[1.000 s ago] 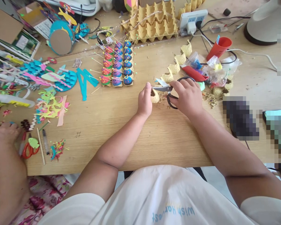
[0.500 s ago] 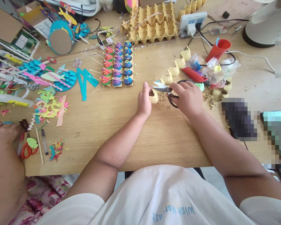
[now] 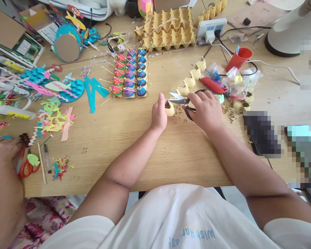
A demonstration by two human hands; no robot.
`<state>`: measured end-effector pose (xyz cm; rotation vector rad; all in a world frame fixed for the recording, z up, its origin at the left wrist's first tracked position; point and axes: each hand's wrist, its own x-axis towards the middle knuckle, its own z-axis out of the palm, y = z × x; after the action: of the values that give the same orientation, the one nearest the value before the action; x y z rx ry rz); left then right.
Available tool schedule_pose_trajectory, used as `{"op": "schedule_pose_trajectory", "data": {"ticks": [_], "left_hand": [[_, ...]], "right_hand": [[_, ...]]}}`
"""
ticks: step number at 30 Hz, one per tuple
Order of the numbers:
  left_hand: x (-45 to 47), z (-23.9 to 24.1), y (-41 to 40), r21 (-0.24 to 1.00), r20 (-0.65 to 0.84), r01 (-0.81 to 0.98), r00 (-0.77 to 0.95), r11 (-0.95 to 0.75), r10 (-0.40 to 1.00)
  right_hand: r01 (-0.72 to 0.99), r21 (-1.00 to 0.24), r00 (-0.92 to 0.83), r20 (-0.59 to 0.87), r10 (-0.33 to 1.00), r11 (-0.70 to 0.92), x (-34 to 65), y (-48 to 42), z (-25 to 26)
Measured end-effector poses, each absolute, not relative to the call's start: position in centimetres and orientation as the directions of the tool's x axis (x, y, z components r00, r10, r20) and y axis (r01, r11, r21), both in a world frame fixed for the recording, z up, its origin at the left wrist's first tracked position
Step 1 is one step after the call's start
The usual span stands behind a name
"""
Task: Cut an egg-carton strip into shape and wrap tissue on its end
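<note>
My left hand [image 3: 159, 112] grips a piece of egg carton [image 3: 170, 108], a tan cardboard cup with a hollow side facing right; my thumb points up and the other fingers are hidden behind the hand. In my right hand [image 3: 206, 109] is a pair of black-handled scissors [image 3: 180, 101], with the blades parted and pointing left at the cup's edge. Small cardboard trimmings [image 3: 183, 114] lie under the scissors. Just beyond them a cut strip of egg carton [image 3: 189, 82] runs away to the upper right.
Painted egg-carton caterpillars [image 3: 129, 74] stand in three rows at centre left. Behind are egg trays [image 3: 168, 29] and a power strip [image 3: 211, 28]. A red cup [image 3: 238, 59] and plastic bags [image 3: 234, 83] lie right. Another person's arm [image 3: 5, 186] rests at left, near red-handled scissors [image 3: 26, 169].
The view has shifted slightly. Both hands keep nearly the same place, with the scissor blades still at the cup's edge and a little closer together than before.
</note>
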<state>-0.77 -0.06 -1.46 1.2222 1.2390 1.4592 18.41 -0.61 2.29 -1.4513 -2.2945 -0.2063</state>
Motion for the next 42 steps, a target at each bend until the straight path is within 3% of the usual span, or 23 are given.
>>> {"op": "schedule_pose_trajectory", "data": {"ticks": [13, 23, 33, 42], "left_hand": [[-0.9, -2.0, 0.2, 0.987, 0.160, -0.007, -0.133, -0.163, 0.978], [-0.9, -2.0, 0.4, 0.988, 0.142, -0.049, -0.121, -0.149, 0.982], [-1.0, -2.0, 0.4, 0.987, 0.151, -0.031, -0.150, -0.157, 0.977], [-0.9, -1.7, 0.2, 0.990, 0.125, -0.054, -0.147, -0.134, 0.981]], "right_hand": [[0.912, -0.146, -0.328, 0.301, 0.895, 0.384, 18.3, -0.6, 3.2], [0.885, -0.165, -0.370, 0.317, 0.873, 0.435, 18.7, -0.5, 3.1], [0.913, -0.122, -0.326, 0.353, 0.877, 0.388, 18.5, -0.6, 2.8], [0.897, -0.302, -0.209, 0.354, 0.911, 0.323, 18.4, -0.2, 1.9]]}}
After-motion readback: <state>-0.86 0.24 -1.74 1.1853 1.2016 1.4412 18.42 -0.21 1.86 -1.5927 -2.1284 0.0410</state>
